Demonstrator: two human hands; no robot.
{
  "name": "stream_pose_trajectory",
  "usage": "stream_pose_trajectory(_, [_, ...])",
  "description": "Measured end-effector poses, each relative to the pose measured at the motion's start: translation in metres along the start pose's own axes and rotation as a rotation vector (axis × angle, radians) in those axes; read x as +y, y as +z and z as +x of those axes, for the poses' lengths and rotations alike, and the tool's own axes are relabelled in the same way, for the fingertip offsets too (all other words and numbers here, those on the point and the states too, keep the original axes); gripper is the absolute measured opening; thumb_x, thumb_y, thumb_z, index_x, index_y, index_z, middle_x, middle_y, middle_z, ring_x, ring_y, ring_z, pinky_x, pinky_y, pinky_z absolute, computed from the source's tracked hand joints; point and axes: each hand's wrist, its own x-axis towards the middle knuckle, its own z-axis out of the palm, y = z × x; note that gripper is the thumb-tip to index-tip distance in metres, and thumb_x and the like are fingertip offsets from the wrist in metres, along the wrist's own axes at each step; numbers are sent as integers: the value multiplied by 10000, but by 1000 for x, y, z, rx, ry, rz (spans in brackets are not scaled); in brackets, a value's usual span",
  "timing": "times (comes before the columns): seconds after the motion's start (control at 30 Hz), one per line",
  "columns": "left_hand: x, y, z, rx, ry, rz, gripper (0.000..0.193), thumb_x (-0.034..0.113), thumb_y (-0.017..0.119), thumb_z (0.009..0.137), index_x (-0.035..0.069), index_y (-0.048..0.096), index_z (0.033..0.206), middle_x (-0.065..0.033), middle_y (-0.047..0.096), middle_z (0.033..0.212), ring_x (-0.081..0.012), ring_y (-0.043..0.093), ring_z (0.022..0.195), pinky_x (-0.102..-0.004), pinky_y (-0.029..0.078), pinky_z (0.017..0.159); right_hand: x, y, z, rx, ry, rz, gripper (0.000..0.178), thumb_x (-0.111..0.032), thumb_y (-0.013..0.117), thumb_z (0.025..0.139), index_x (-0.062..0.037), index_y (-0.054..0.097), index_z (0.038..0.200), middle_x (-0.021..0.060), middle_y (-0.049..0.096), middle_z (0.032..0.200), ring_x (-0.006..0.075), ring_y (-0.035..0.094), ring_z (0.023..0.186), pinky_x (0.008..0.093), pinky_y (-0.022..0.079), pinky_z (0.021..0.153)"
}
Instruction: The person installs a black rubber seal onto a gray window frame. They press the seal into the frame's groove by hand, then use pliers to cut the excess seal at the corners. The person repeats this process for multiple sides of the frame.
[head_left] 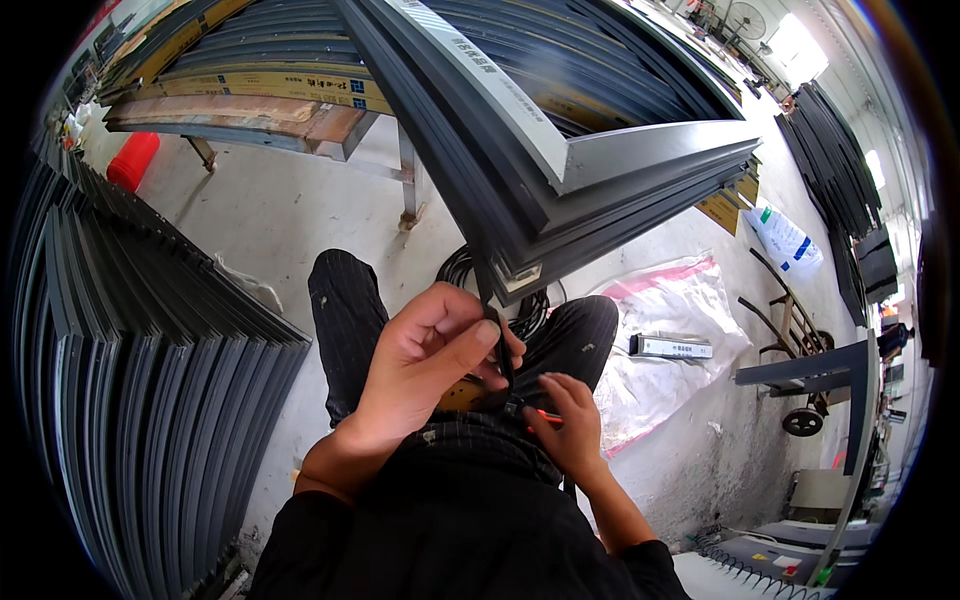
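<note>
Your left hand [425, 360] is closed in a pinch on the black rubber strip [497, 345], which hangs from the corner of the grey frame stack [600, 190] just above your lap. Your right hand [568, 420] sits just below that corner, fingers curled around a small tool with an orange tip [545, 416], held against the strip's lower end. The blade, if it is one, lies very near your left fingertips; a slip along the rubber could nick them, and a hard pull might drag the strip out of its groove. Below the frame stack the concrete floor [270, 220] holds a white sack [670, 340], a coil of black strip [465, 270] behind your knees, and more grey profiles [150, 380] leaning to the stack's left.
</note>
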Motion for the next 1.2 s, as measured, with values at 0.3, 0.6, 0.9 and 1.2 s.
stream_pose_trajectory(0.3, [-6,11,-2,179,377,780,77,48,637,941,-11,634,990,-91,699,875,-116,652,701,-244,527,636,-72,0,63,311,-290,645,721,3,839,726,16,452,1335,110,617,939,186,622,818,285,510,772])
stream_pose_trajectory(0.6, [6,-34,54,183,1186,1389,400,8,796,650,34,672,1029,-118,674,1069,-338,645,1050,-395,514,874,-89,-76,85,89,-304,263,185,19,675,845,30,654,1029,109,594,740,218,580,595,297,441,543])
stream_pose_trajectory(0.9, [18,-47,81,-6,1423,1393,286,-18,763,618,-11,681,892,-129,675,952,-320,665,945,-416,580,838,-85,-83,89,-148,-75,612,136,-40,645,899,37,661,1011,94,604,726,191,615,643,274,449,569])
stream_pose_trajectory(1.2, [16,-49,76,-35,1339,1354,266,-9,755,649,-6,695,908,-137,671,961,-314,661,950,-437,596,844,-85,-76,92,-68,-215,391,143,-41,683,873,18,673,1003,89,610,734,195,593,607,281,438,548])
